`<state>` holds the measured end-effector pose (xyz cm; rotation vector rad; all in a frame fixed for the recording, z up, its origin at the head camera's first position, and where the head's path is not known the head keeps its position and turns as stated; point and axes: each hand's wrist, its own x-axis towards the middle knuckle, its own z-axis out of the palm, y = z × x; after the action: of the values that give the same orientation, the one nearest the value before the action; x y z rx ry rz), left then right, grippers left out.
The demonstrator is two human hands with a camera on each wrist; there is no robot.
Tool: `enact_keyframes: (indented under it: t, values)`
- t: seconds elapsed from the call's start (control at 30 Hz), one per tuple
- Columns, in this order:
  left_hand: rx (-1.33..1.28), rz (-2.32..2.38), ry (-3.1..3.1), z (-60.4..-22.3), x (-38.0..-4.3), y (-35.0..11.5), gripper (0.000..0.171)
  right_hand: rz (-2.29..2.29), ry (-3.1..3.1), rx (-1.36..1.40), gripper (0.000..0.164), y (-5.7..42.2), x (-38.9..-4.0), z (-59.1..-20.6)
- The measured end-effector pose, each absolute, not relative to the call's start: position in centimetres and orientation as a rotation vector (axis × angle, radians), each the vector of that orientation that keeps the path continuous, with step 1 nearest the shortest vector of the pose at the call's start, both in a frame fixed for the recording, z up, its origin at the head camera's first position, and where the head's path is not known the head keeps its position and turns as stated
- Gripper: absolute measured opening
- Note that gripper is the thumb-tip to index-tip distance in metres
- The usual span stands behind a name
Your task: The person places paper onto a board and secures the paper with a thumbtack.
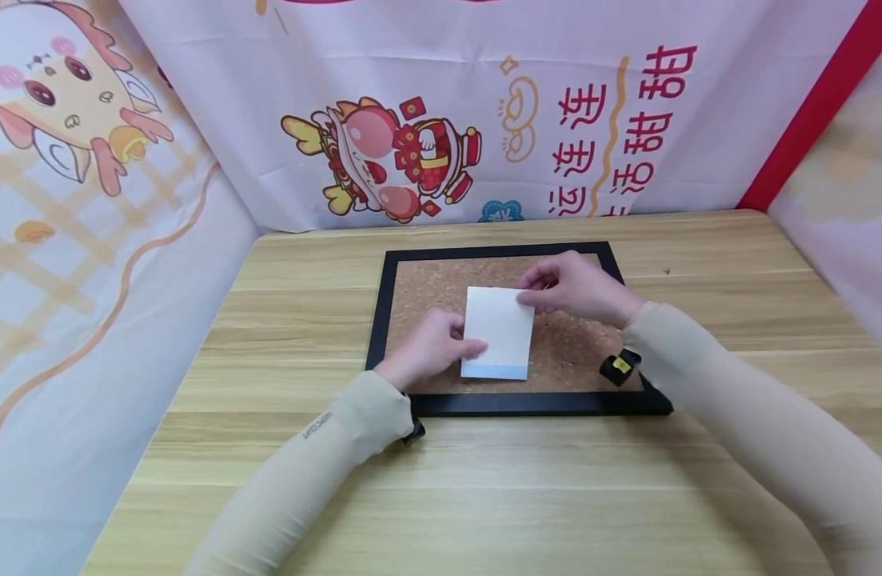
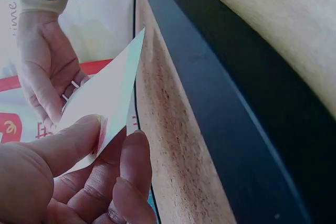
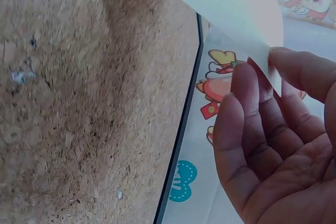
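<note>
1. White paper sheet (image 1: 500,328): you've got it over the framed cork board (image 1: 573,352), which lies on the wooden desk (image 1: 282,336), nearer the desk's far edge than its near one.
2. Sheet's long axis runs desk near edge to far edge, far end leaning a touch toward the desk's far right corner. Pale blue strip (image 1: 494,371) sits along the short end that faces the near edge.
3. Sheet isn't flat: wrist views show it tilted, with its held parts up off the cork. Can't tell if its near right corner touches the board.
4. Your left hand (image 1: 433,344) pinches the sheet's left edge toward the near end. Thumb on the face, fingers behind, clamped on paper.
5. Your right hand (image 1: 573,290) pinches the far right corner between thumb and fingertip; other fingers loosely curled beneath.
6. Board's long axis runs with the desk's far edge, black frame (image 1: 527,404) all round. Your left forearm crosses its near left corner, your right its near right side.
7. Printed cloth (image 1: 383,64) hangs behind the desk's far edge.
</note>
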<state>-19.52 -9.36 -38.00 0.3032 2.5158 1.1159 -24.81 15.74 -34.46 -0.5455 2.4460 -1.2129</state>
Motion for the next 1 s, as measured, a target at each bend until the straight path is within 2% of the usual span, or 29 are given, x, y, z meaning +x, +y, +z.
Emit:
enact_keyframes:
  t: [0.23, 0.43, 0.63, 0.8, 1.0]
  values:
    - [0.295, 1.077, 2.488, -38.2, -19.8, -9.0, 0.015, -1.107, 2.477, -0.548, 0.02, 15.3, -25.8, -35.0]
    - [0.327, 0.761, 2.591, -38.0, -19.8, -8.8, 0.026, -1.048, 2.449, -0.56, 0.013, 15.0, -26.2, -35.4]
    - [0.335, 0.567, 2.68, -37.8, -19.4, -8.6, 0.027, -0.987, 2.462, -0.589, 0.01, 14.6, -26.4, -35.9]
    - [0.451, 0.297, 2.849, -37.4, -18.9, -8.3, 0.029, -0.935, 2.492, -0.62, 0.009, 14.4, -26.7, -36.3]
    - [0.641, 0.076, 2.926, -37.0, -18.9, -8.5, 0.068, -0.865, 2.55, -0.628, 0.009, 14.2, -27.0, -36.9]
